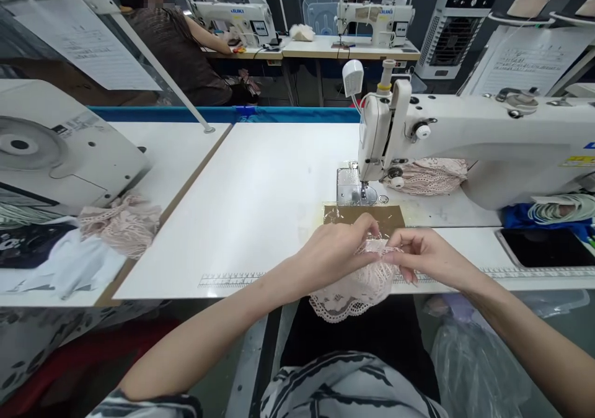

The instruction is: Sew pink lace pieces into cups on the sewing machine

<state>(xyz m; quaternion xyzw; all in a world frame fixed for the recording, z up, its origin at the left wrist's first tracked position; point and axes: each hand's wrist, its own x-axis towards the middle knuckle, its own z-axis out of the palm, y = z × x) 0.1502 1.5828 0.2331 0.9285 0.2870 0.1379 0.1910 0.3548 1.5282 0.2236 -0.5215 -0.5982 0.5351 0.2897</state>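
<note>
A piece of pale pink lace hangs over the table's front edge toward my lap, its scalloped border lowest. My left hand pinches its upper edge between thumb and fingers. Close beside it, my right hand grips the same edge from the other side. The fingertips of both hands nearly meet. Just beyond them lies a brown plate on the table, in front of the sewing machine's presser foot. More bundled pink lace rests beneath the machine arm.
The white sewing machine spans the right side. A phone and a coil of pale cord lie at the right. On the left table are another lace bundle and white cloth. A person sits at a machine behind.
</note>
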